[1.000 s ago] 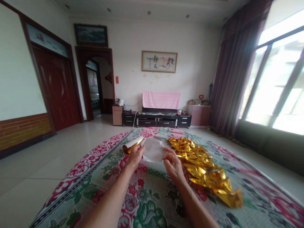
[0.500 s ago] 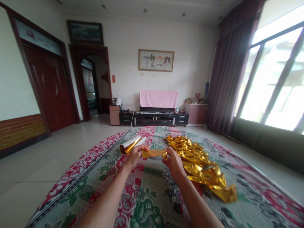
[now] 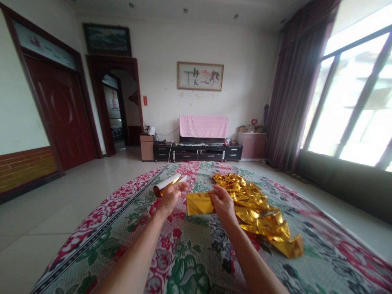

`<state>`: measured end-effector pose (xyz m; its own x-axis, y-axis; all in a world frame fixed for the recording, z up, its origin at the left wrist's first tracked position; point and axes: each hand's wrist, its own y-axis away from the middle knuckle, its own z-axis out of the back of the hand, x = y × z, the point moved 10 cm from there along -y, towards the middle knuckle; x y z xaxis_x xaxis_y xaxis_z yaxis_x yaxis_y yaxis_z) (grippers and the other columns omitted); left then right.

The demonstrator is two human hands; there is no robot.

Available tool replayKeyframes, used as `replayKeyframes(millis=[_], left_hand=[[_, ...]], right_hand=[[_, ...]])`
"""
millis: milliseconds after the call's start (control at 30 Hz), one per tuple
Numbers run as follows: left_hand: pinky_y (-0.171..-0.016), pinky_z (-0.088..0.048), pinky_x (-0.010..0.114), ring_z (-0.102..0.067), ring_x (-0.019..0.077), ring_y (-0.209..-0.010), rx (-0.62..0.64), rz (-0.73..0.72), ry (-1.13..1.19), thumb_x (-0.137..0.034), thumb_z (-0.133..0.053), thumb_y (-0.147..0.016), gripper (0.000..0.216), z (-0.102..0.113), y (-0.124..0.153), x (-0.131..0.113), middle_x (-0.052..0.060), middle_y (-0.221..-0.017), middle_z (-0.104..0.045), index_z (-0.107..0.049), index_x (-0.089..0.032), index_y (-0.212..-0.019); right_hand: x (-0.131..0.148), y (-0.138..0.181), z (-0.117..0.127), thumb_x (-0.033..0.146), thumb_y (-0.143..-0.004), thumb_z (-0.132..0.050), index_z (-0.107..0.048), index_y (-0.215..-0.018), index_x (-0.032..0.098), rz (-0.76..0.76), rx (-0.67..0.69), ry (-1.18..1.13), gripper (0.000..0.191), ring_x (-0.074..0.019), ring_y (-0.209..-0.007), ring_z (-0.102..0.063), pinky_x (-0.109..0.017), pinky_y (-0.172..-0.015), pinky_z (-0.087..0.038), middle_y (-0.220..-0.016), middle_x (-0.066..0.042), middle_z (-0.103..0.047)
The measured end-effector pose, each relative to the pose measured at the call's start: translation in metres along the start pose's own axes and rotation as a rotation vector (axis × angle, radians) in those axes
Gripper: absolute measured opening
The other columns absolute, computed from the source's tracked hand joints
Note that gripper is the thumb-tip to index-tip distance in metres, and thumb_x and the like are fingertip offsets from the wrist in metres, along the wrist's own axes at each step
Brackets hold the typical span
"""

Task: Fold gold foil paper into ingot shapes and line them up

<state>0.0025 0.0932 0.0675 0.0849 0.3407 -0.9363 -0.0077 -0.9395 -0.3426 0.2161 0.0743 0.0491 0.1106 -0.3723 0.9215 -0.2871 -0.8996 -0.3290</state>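
Between the thumb and fingers of my right hand (image 3: 223, 201) is the right end of a flat gold foil paper sheet (image 3: 199, 204), its shiny face towards me. My left hand (image 3: 173, 197) is just left of that sheet, off its edge, with fingers stretched out and nothing visible in them. Behind my left hand lies a loosely rolled stack of foil paper (image 3: 166, 183), white outside and gold inside. To the right of my right hand spreads a long heap of folded gold foil pieces (image 3: 260, 208).
A round table with a flowered cloth (image 3: 128, 228) bears everything. Beyond it stands a low black TV cabinet (image 3: 199, 154), with a pink towel (image 3: 203, 125) over the screen. A window (image 3: 355, 102) with a purple curtain (image 3: 290, 90) is on the right, a red door (image 3: 61, 110) on the left.
My left hand has let go of the gold sheet and moved slightly left. The sheet, held only by my right hand, now shows its broad gold face instead of being tilted.
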Motion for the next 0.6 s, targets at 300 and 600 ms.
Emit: replayKeyframes(millis=[300, 600], left_hand=[[-0.053, -0.039, 0.022, -0.056, 0.0159, -0.061, 0.335, -0.052, -0.380, -0.027, -0.063, -0.063, 0.020, -0.052, 0.014, -0.018, 0.001, -0.063, -0.065, -0.072, -0.015, -0.076], [-0.053, -0.040, 0.023, -0.055, 0.0135, -0.054, 0.278, 0.121, -0.048, -0.033, -0.063, -0.066, 0.023, -0.047, 0.013, 0.008, 0.000, -0.061, -0.062, -0.068, -0.013, -0.076]], right_hand=[[0.047, 0.017, -0.029, 0.027, -0.069, -0.058, -0.060, -0.097, 0.021, 0.276, 0.166, 0.227, 0.030, -0.0150, -0.071, -0.060, -0.026, -0.067, -0.046, -0.085, -0.002, -0.066], [0.018, 0.006, -0.013, 0.033, -0.062, -0.066, -0.053, -0.102, 0.017, 0.035, 0.055, -0.022, 0.045, -0.0121, -0.060, -0.056, -0.024, -0.058, -0.045, -0.074, -0.001, -0.062]])
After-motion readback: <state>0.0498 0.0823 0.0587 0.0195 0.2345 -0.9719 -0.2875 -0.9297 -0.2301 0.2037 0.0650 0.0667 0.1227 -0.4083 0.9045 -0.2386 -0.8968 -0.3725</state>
